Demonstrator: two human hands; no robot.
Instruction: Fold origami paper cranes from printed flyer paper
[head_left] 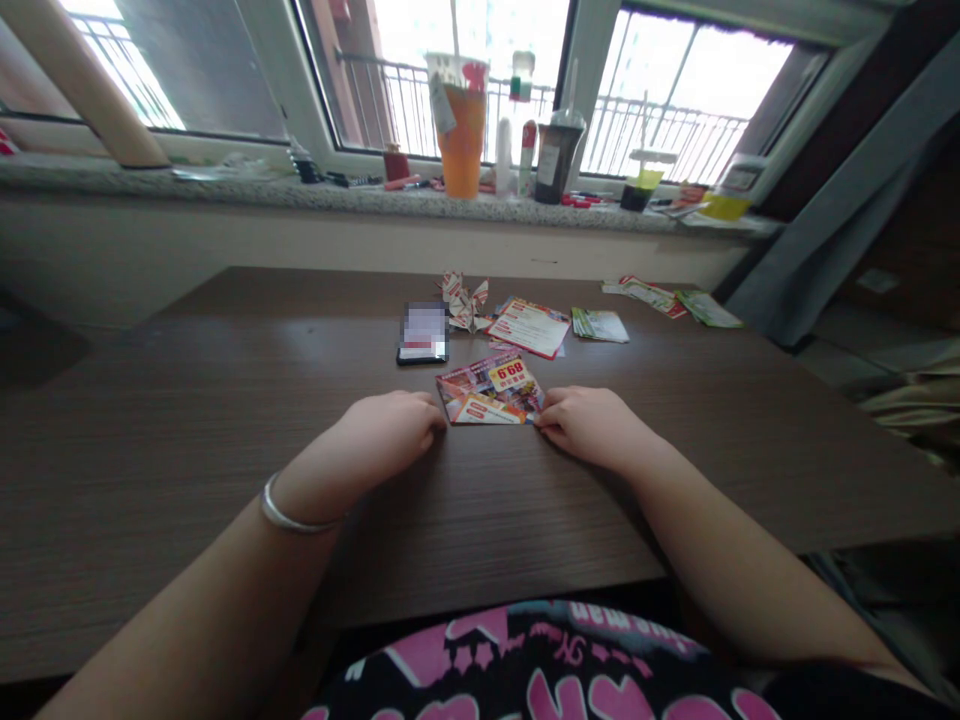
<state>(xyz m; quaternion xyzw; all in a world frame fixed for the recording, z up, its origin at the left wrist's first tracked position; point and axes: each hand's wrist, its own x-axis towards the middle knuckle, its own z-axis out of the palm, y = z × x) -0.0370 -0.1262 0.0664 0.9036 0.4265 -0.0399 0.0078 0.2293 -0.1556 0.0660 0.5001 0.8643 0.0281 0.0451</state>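
A colourful printed flyer, partly folded, lies flat on the dark wooden table in front of me. My left hand is curled, with its fingertips pinching the flyer's near left corner. My right hand is curled too and pinches the near right corner. A silver bangle circles my left wrist. Behind the flyer stands a folded paper crane made of similar printed paper.
A phone lies left of the crane. More flyers and leaflets are scattered toward the back right. The windowsill holds an orange drink cup, a dark drink cup, bottles and small items.
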